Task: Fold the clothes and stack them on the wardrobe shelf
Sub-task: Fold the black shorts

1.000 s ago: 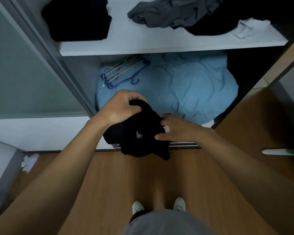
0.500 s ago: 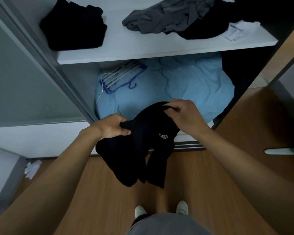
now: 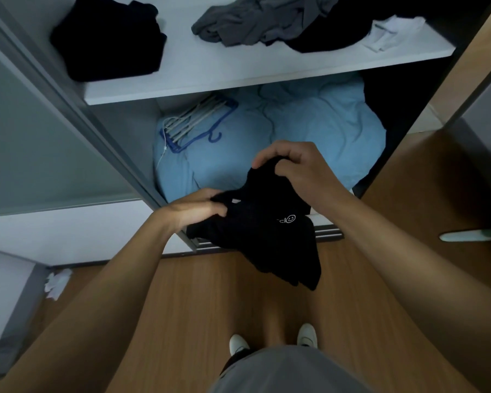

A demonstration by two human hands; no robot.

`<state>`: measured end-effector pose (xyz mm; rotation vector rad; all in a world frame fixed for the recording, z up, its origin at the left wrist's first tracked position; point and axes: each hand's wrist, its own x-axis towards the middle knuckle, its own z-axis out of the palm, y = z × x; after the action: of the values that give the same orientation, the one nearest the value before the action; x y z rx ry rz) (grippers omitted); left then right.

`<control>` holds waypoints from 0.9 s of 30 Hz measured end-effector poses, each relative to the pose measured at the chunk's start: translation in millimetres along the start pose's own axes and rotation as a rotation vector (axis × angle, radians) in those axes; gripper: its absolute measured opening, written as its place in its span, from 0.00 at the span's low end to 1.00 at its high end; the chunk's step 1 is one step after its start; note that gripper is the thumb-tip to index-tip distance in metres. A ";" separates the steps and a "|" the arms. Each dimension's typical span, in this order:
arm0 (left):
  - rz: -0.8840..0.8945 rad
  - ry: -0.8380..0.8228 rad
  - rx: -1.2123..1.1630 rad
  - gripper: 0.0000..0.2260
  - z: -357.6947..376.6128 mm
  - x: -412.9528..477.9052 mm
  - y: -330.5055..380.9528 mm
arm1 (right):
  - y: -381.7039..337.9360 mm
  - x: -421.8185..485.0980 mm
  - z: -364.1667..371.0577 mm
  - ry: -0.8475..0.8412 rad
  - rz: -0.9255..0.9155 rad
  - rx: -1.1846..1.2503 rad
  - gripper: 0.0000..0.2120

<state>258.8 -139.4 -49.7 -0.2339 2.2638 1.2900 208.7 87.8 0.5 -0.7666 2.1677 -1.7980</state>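
Note:
A black garment (image 3: 267, 236) with a small white smiley logo hangs in front of the wardrobe, held by both hands. My left hand (image 3: 194, 208) grips its left edge, and my right hand (image 3: 298, 168) pinches its top edge higher up. On the white wardrobe shelf (image 3: 210, 78) a folded black stack (image 3: 111, 43) lies at the left. A crumpled grey garment (image 3: 253, 21), another black one (image 3: 332, 32) and a white piece (image 3: 391, 32) lie unfolded at the right.
Below the shelf, light blue bedding (image 3: 309, 131) fills the compartment with a bundle of hangers (image 3: 196, 123) on it. A grey sliding door (image 3: 40, 137) stands at the left. Wood floor lies under my white shoes (image 3: 272, 338). Crumpled paper (image 3: 57, 282) lies at the left.
The garment opened from a bunched lump: my right hand took its top edge and lifted it while my left shifted to the left edge. The view tilted down slightly.

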 end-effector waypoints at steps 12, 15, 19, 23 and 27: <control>0.224 0.296 0.007 0.16 -12.4 4.6 22.4 | 71.7 -13.2 -19.8 -0.157 0.329 -0.443 0.10; 0.229 0.385 0.046 0.15 -17.6 4.5 14.4 | 77.9 -20.1 -19.9 -0.345 0.335 -0.489 0.12; 0.234 0.446 0.103 0.16 -26.2 3.1 -4.2 | 78.6 -21.3 -12.0 -0.135 0.230 -0.421 0.15; 0.122 0.466 0.119 0.14 -31.1 2.1 -27.3 | 68.2 -20.7 -3.9 -0.016 0.192 -0.184 0.15; 0.019 0.440 0.027 0.14 -35.5 -1.0 -46.8 | 61.0 -25.6 4.5 -0.044 0.235 -0.009 0.16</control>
<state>265.5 -194.2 -69.8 -0.5328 2.6490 1.3160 217.1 104.3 -63.1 -0.5220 2.1380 -1.6403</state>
